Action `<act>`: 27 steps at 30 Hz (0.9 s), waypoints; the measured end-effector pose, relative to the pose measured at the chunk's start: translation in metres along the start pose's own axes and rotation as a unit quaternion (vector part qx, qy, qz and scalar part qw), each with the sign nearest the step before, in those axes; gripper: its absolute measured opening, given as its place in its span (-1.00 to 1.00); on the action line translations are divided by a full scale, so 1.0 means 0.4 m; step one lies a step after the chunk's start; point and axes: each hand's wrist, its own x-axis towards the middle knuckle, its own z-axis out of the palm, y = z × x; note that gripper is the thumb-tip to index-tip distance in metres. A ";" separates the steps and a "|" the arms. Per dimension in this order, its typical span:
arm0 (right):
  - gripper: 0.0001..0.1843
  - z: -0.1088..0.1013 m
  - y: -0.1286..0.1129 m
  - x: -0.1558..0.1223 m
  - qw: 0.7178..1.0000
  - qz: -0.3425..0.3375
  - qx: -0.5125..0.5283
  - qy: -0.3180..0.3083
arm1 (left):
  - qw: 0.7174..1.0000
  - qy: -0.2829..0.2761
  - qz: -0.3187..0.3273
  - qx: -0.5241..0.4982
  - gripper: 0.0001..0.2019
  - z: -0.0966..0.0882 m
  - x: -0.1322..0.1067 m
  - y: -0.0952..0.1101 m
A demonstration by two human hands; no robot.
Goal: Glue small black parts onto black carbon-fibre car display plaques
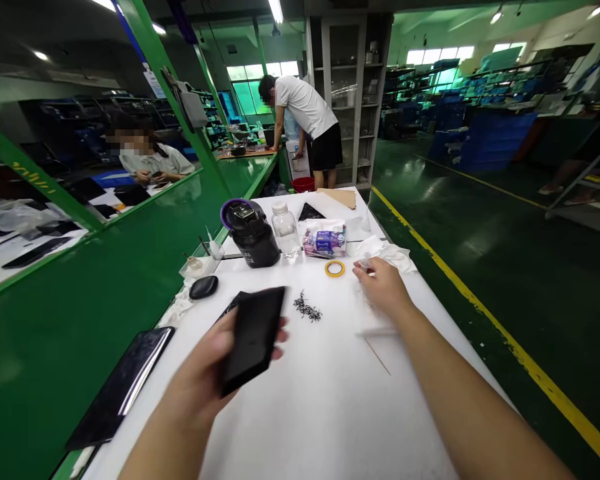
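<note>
A flat black rectangular piece (pixel 254 339), about phone-sized and slightly blurred, is gripped in my left hand (pixel 207 363) above the white table. My right hand (pixel 386 288) is closed, fingertips pinching a small crumpled whitish wad (pixel 364 264); whether it is tissue or plastic I cannot tell. Between the hands lies a loose pile of small black strips (pixel 307 308). A roll of yellow tape (pixel 335 268) rests just left of my right fingertips. Below that hand is a thin brown stick (pixel 377 357). Another dark flat piece (pixel 233 305) shows partly behind the held one.
Behind stand a black container (pixel 253 240), a clear bottle (pixel 286 230) and a tissue pack (pixel 325 240). To the left are a black oval case (pixel 203 287) and a glossy black panel (pixel 123 383). Two co-workers are farther off, one seated (pixel 153 160), one bending (pixel 307 110).
</note>
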 end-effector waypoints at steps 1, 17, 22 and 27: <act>-0.80 -0.004 -0.004 -0.002 1.000 0.010 0.018 0.014 | 0.998 -0.040 0.039 -0.001 -0.25 0.034 0.023 0.049; -0.24 -0.046 -0.234 -0.135 0.807 0.027 0.553 -0.206 | 0.944 -0.023 0.268 0.192 0.02 0.213 0.094 0.062; -0.23 -0.037 -0.204 -0.130 0.780 0.041 0.573 -0.248 | 0.957 -0.005 0.248 0.149 -0.01 0.232 0.073 0.084; -0.25 -0.032 -0.197 -0.129 0.771 0.049 0.582 -0.252 | 0.949 0.029 0.267 0.165 -0.02 0.228 0.065 0.088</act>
